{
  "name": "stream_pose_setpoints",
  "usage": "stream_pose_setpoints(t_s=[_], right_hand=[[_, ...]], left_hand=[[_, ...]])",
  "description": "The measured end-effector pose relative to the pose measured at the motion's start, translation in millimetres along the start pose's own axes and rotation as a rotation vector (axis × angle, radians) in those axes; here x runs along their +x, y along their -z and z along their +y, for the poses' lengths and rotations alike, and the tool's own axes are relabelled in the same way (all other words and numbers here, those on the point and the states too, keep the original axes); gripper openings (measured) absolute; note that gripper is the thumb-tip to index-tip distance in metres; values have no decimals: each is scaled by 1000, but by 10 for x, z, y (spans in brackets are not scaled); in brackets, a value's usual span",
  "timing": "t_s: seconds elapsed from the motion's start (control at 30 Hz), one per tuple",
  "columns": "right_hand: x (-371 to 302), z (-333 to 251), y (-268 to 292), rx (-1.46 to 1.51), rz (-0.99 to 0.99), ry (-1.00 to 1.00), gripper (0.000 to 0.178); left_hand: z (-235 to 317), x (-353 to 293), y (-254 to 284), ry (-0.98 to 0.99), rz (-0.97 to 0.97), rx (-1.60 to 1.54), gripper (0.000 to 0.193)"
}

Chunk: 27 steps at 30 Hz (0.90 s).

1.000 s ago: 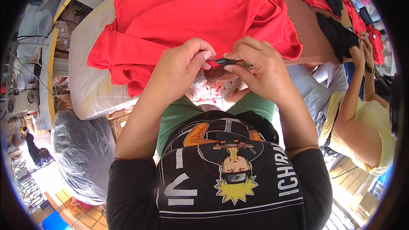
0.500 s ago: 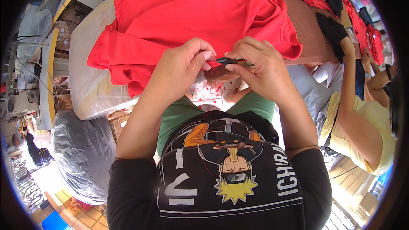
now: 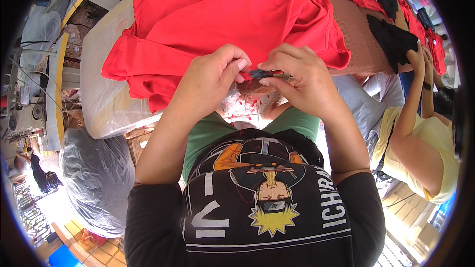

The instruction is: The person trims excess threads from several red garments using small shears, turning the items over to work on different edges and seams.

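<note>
A large piece of red clothing (image 3: 213, 20) lies bunched across the surface in front of me. My left hand (image 3: 213, 73) is closed in a pinch at its near edge, thumb against forefinger; the bit of red cloth or thread between them is mostly hidden. In my right hand (image 3: 300, 73) is a small pair of thread snips (image 3: 261, 74) with dark blades. Their tips point left, close to my left fingertips, and look slightly parted. My right fingers hide most of the handle.
Red scraps litter the floor (image 3: 240, 111) below the edge. A plastic-covered pad (image 3: 106, 104) reaches out on the left, above a wrapped bundle (image 3: 94, 183). At right, a co-worker in a yellow top (image 3: 420, 158) holds a black cloth (image 3: 391, 39).
The snips' blades have parted a little and tilted slightly, while my left hand stays nearly still. On the right, the co-worker has brought both hands together at the black cloth, spreading it out.
</note>
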State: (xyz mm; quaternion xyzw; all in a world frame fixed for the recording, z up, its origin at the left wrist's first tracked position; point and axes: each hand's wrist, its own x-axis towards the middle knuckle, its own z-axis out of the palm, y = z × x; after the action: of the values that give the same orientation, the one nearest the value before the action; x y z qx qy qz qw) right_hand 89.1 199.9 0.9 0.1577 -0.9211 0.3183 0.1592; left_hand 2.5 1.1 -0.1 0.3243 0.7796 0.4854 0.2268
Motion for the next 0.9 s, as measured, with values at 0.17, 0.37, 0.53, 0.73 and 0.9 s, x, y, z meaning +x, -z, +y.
stream_pose_setpoints(t_s=[0.17, 0.37, 0.53, 0.73, 0.9], right_hand=[[15, 5, 28, -57, -13, 68, 19], [12, 15, 71, -41, -26, 37, 19], [17, 11, 75, -24, -15, -35, 20], [38, 10, -4, -29, 40, 35, 16], [47, 12, 53, -93, 56, 53, 16]], left_hand=[[27, 4, 13, -7, -19, 36, 16], [5, 4, -8, -61, 43, 36, 13], [5, -2, -7, -59, 45, 37, 14], [72, -18, 17, -5, 8, 52, 15], [199, -100, 98, -364, 32, 212, 25]])
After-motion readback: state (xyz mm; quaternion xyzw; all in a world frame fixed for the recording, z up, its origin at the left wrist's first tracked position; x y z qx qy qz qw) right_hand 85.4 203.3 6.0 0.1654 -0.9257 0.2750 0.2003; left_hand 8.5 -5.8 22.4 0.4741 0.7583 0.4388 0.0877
